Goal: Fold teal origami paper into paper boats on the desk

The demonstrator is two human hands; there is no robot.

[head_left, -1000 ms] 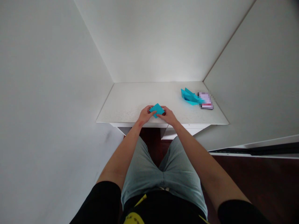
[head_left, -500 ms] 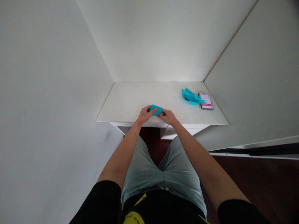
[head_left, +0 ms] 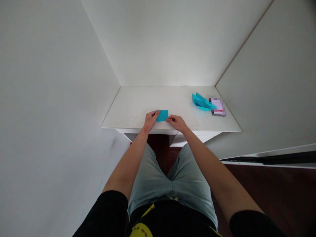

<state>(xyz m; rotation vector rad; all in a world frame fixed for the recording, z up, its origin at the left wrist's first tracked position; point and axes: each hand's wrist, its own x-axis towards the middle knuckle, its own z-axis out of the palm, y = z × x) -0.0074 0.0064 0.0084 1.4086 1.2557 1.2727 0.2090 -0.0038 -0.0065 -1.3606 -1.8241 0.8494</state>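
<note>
We count two bare hands, one small blue paper rectangle [head_left: 162, 115] between them, one larger blue folded paper [head_left: 201, 102] and one blurred-out lilac rectangle [head_left: 217, 105], all at one white tabletop [head_left: 138, 102]. The left hand [head_left: 151, 119] has its grip clamped on the small rectangle's left end, thumb lying over the upper face. The right hand [head_left: 177, 122] has its fingers curled and nearly together, the tips at the rectangle's lower right corner; we cannot tell whether that grip pinches the paper or just touches it. We see the rectangle over the tabletop near its front edge. Well apart to the right, the larger paper's pointed flaps stick up, its right end meeting the lilac rectangle in our view.
</note>
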